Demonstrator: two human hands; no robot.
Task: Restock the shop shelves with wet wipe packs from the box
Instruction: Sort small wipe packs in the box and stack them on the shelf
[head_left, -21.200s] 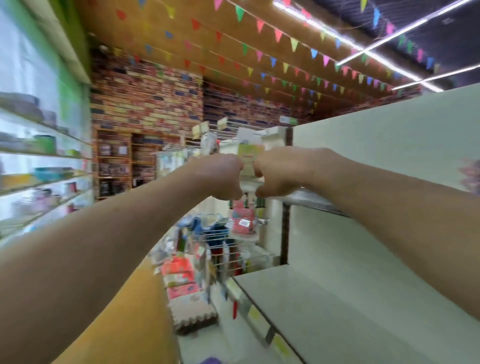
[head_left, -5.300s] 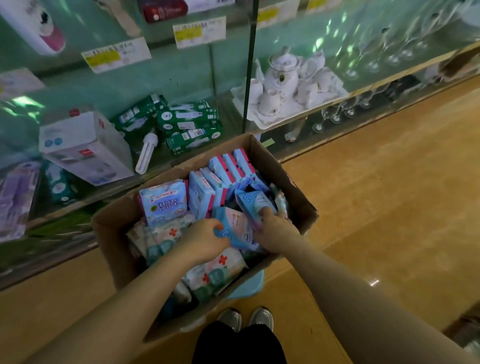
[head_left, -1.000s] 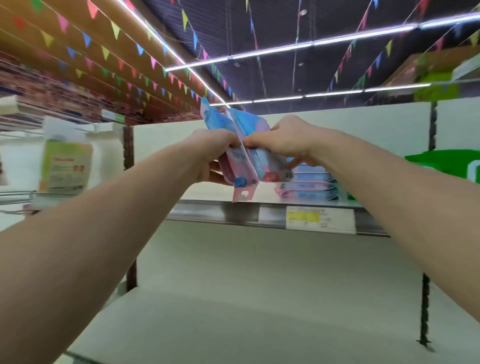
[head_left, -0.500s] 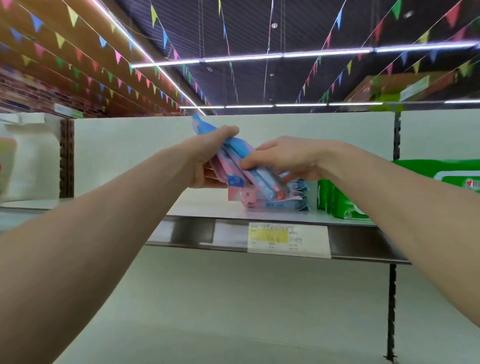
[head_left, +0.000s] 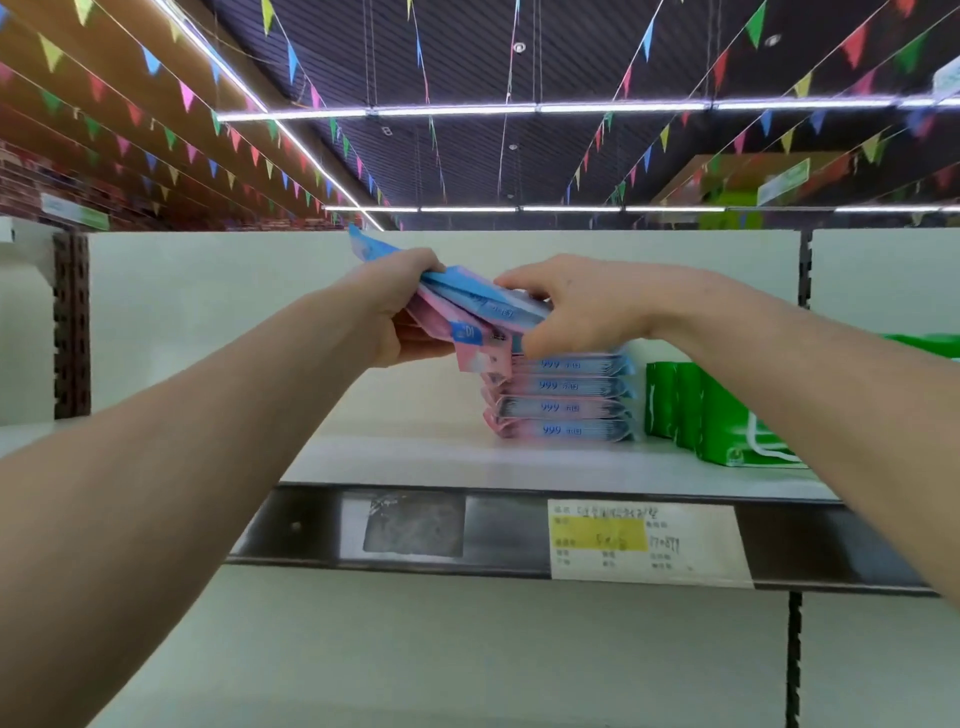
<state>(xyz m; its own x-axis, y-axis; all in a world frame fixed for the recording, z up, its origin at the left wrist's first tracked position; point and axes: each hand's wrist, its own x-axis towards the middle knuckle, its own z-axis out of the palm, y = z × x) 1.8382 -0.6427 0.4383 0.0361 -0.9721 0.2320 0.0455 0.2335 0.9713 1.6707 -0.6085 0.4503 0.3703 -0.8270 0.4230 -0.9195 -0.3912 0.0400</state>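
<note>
"So, what was nearest the camera?"

"Two bare forearms, reaching up and forward. Just past them ran the dark metal rail (head_left: 291, 525) of the shelf (head_left: 415, 457). A white paper label (head_left: 644, 543) was stuck on it, with a yellow band across its print. The print was too blurred to read."

"And the hands?"

"The left hand (head_left: 395, 306) gripped a fan of flat, soft packs (head_left: 467, 306) in glossy blue and pink film, thumb on top and fingers curled underneath. The right hand (head_left: 587, 306) had its fingers curled over the top pack's far end and its thumb tucked below. So both hands were clamped on the same bundle."

"Where were the packs, then?"

"Up in the air above the shelf, their lower corner hanging right at a stack (head_left: 566, 397) of four like packs. Those lay flat on the smooth white board. I couldn't tell whether bundle and stack truly met. Each of the four showed '999' in blue on its crimped side."

"Anything beside it?"

"Just to the right stood green packs (head_left: 727, 421), blocky and upright, near the stack but apart from it."

"Behind?"

"A plain pale back panel (head_left: 208, 312), and a dark slotted post (head_left: 70, 322) at the left. Farther off, a dark ribbed ceiling (head_left: 571, 52) carried long white light strips (head_left: 452, 110) and strings of small triangular bunting (head_left: 187, 96) in many colours."
</note>
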